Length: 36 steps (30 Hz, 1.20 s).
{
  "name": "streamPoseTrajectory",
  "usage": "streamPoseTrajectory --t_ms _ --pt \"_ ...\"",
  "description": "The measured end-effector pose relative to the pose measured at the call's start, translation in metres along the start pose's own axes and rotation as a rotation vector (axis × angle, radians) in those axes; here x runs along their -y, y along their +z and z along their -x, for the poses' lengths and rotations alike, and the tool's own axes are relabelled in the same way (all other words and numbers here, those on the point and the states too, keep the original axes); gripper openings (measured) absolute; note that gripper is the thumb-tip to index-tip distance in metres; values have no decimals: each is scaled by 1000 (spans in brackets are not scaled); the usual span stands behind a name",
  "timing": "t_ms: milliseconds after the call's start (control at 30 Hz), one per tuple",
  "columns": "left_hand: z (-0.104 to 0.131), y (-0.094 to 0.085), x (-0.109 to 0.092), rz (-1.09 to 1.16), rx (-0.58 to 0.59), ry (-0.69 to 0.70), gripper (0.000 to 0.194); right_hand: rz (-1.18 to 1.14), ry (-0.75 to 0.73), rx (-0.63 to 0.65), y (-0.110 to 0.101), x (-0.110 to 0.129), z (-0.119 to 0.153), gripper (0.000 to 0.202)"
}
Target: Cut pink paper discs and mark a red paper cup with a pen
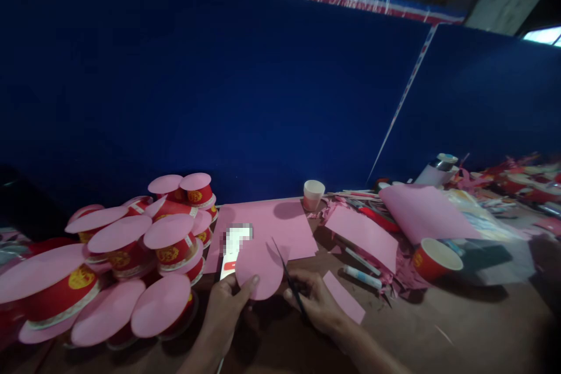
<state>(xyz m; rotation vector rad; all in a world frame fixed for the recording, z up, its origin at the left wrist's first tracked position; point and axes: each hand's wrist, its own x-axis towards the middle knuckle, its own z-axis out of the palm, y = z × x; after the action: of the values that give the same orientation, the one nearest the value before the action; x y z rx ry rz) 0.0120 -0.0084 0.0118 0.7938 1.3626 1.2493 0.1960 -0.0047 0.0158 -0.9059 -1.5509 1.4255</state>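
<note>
Between the thumb and fingers of my left hand (231, 307) is a round pink paper disc (262, 273), held out over the table. My right hand (312, 297) is closed around the dark handles of scissors (293, 286). Their blades point up and away, beside the disc's right edge; whether they touch the paper I cannot tell. Under and behind the disc lie large pink paper sheets (272, 216), with a lit phone (230, 257) on top of them, partly covered by the disc.
At left stand many red paper cups (170, 254) with pink discs on them. A white cup (314, 194), pink offcuts (363, 235), a glue-like tube (362, 276) and an orange-red cup (437, 259) lie to the right. A blue partition (245, 82) closes off the back.
</note>
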Motion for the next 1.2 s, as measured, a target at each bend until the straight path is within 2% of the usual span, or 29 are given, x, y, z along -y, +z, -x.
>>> streamPoseTrajectory --t_ms 533,1200 --pt "1 3 -3 24 -75 36 43 51 23 -8 -1 -1 1 32" --pt "-7 -5 5 8 -46 28 44 75 52 -26 0 3 3 31"
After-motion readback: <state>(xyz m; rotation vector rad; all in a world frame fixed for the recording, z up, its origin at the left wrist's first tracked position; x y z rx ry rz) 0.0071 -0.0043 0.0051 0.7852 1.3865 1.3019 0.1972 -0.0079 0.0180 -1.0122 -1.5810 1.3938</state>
